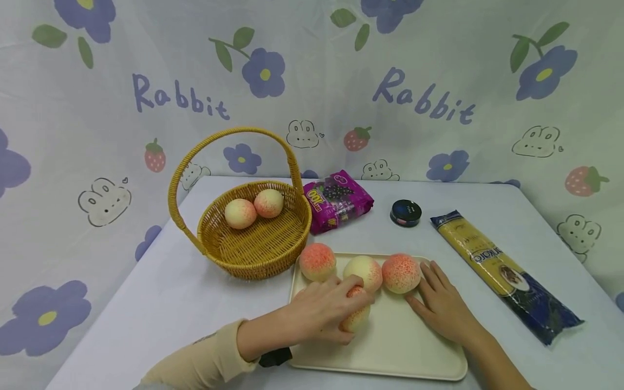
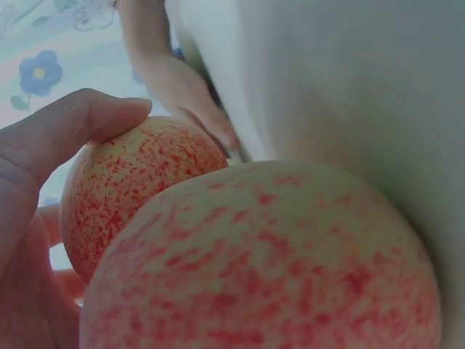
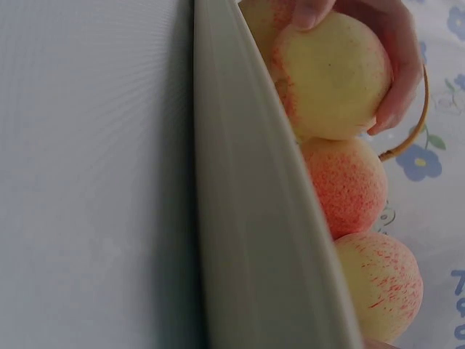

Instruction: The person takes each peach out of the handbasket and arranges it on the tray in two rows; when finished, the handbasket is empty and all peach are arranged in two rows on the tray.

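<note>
My left hand (image 1: 319, 307) grips a peach (image 1: 359, 318) over the cream tray (image 1: 404, 344). In the left wrist view its thumb lies on top of this red-flecked peach (image 2: 134, 182), and another peach (image 2: 269, 269) fills the foreground. A red peach (image 1: 318, 261), a paler peach (image 1: 362, 271) and a speckled peach (image 1: 401, 273) sit along the tray's far side. My right hand (image 1: 441, 306) rests at the tray's right edge, fingers extended, fingertips close beside the speckled peach. From the right wrist, the tray wall (image 3: 254, 218) hides part of the peaches.
Behind the tray to the left stands a wicker basket (image 1: 258, 265) with a tall handle and two peaches (image 1: 240, 213) inside. A purple grape-printed packet (image 1: 338, 201) lies beside it. Farther right are a round dark tin (image 1: 405, 212) and a long blue-and-gold packet (image 1: 504, 273).
</note>
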The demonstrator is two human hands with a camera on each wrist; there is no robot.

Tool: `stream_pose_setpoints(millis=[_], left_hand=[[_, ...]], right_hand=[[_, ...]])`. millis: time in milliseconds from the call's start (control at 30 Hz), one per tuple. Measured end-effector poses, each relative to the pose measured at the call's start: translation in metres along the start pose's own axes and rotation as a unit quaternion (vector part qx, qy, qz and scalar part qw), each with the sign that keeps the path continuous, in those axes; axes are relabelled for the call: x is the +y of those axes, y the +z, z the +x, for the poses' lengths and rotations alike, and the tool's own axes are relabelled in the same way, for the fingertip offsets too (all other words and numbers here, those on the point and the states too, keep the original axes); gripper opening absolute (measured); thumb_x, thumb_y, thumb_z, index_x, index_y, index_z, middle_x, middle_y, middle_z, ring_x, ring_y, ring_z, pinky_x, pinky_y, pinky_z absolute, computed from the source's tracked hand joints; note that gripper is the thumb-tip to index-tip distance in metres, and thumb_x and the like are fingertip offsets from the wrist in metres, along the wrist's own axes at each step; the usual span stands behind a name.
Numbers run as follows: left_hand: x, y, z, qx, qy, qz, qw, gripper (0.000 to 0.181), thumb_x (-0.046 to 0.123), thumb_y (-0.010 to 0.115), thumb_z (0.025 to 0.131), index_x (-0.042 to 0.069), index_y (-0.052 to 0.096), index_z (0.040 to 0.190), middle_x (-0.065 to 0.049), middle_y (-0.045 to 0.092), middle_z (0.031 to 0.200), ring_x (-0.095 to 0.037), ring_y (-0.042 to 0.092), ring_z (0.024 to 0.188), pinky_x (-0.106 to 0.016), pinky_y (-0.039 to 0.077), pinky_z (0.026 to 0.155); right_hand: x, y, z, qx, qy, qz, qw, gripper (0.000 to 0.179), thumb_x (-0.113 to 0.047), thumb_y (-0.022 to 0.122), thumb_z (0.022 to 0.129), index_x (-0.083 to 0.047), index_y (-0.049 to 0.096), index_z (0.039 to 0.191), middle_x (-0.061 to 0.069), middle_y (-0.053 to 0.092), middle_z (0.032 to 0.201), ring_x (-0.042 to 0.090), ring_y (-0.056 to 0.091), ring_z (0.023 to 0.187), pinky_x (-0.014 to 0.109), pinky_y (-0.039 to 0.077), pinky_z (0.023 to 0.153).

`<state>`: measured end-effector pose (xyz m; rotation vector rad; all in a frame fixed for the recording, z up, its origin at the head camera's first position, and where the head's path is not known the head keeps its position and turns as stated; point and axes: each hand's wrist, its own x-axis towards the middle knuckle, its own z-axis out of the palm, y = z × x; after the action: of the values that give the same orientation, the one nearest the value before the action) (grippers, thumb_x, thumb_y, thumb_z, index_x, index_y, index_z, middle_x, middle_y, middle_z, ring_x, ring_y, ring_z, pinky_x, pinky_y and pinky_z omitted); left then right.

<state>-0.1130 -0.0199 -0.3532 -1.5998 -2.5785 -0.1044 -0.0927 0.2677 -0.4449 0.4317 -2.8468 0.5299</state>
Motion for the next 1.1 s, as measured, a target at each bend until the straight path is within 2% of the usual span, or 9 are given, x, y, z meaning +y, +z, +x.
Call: stream_pose_setpoints(millis=[133, 233, 400, 600, 733, 833, 933, 1100], left_hand=[[0.001, 0.001, 0.000, -0.005, 0.003, 0.001, 1.0000, 0.059, 0.043, 0.072, 0.070, 0.030, 0.047, 0.121, 0.002, 0.043, 0.115, -0.014, 0.047, 0.076, -0.018, 0.028, 0.041], [0.001, 0.002, 0.000, 0.005, 0.005, 0.013, 0.9999, 0.051, 0.042, 0.071, 0.072, 0.028, 0.051, 0.117, 0.003, 0.045, 0.111, -0.013, 0.047, 0.074, -0.017, 0.028, 0.040], [-0.001, 0.002, 0.002, 0.015, -0.006, 0.030, 0.9994, 0.041, 0.042, 0.067, 0.076, 0.026, 0.053, 0.111, 0.005, 0.048, 0.100, -0.011, 0.047, 0.070, -0.018, 0.027, 0.040], [-0.004, 0.003, 0.000, 0.005, -0.022, 0.017, 0.9996, 0.041, 0.044, 0.064, 0.080, 0.027, 0.053, 0.115, 0.004, 0.049, 0.103, -0.010, 0.045, 0.071, -0.019, 0.027, 0.041], [-0.007, -0.004, -0.001, -0.007, -0.039, 0.000, 0.9992, 0.045, 0.044, 0.060, 0.083, 0.027, 0.051, 0.124, 0.001, 0.051, 0.111, -0.012, 0.049, 0.077, -0.023, 0.034, 0.046], [-0.008, -0.010, -0.001, -0.019, -0.055, -0.013, 0.9983, 0.045, 0.044, 0.057, 0.086, 0.027, 0.048, 0.127, -0.002, 0.051, 0.119, -0.017, 0.054, 0.091, -0.030, 0.044, 0.058], [-0.012, -0.015, -0.001, -0.021, -0.067, -0.017, 0.9974, 0.044, 0.043, 0.056, 0.087, 0.026, 0.048, 0.127, -0.003, 0.051, 0.121, -0.019, 0.054, 0.102, -0.035, 0.048, 0.066], [-0.019, -0.021, -0.001, 0.012, -0.085, 0.004, 0.9963, 0.042, 0.041, 0.055, 0.087, 0.024, 0.051, 0.125, -0.002, 0.052, 0.121, -0.019, 0.055, 0.102, -0.033, 0.049, 0.062]], right_hand=[[-0.001, 0.000, 0.000, -0.006, 0.005, 0.002, 1.0000, 0.060, -0.038, 0.055, 0.090, 0.001, 0.042, 0.134, 0.029, 0.029, 0.140, 0.044, 0.014, 0.132, 0.061, 0.019, 0.099], [-0.001, 0.000, 0.001, -0.007, 0.008, 0.003, 0.9999, 0.060, -0.038, 0.055, 0.090, 0.001, 0.042, 0.134, 0.028, 0.028, 0.140, 0.043, 0.014, 0.132, 0.060, 0.019, 0.099], [-0.001, 0.000, 0.001, -0.011, 0.012, 0.001, 0.9999, 0.062, -0.039, 0.054, 0.090, 0.001, 0.041, 0.135, 0.028, 0.028, 0.141, 0.043, 0.014, 0.132, 0.060, 0.019, 0.099], [-0.001, 0.000, 0.001, -0.019, 0.015, 0.005, 0.9997, 0.061, -0.040, 0.054, 0.090, 0.000, 0.041, 0.135, 0.028, 0.027, 0.141, 0.043, 0.013, 0.133, 0.060, 0.018, 0.100], [-0.001, 0.001, 0.001, -0.017, 0.014, 0.004, 0.9998, 0.061, -0.039, 0.054, 0.090, 0.000, 0.041, 0.135, 0.028, 0.027, 0.141, 0.043, 0.013, 0.133, 0.059, 0.018, 0.100], [0.000, 0.001, 0.001, -0.013, 0.012, 0.002, 0.9998, 0.060, -0.039, 0.054, 0.090, 0.000, 0.042, 0.134, 0.028, 0.027, 0.141, 0.043, 0.013, 0.133, 0.059, 0.018, 0.101], [0.000, 0.000, 0.000, -0.009, 0.009, 0.001, 0.9999, 0.060, -0.038, 0.054, 0.090, 0.001, 0.042, 0.134, 0.028, 0.028, 0.141, 0.043, 0.013, 0.133, 0.059, 0.018, 0.101], [-0.001, 0.000, 0.000, 0.000, 0.000, -0.002, 1.0000, 0.059, -0.036, 0.055, 0.090, 0.001, 0.043, 0.133, 0.029, 0.029, 0.139, 0.044, 0.015, 0.132, 0.059, 0.019, 0.100]])
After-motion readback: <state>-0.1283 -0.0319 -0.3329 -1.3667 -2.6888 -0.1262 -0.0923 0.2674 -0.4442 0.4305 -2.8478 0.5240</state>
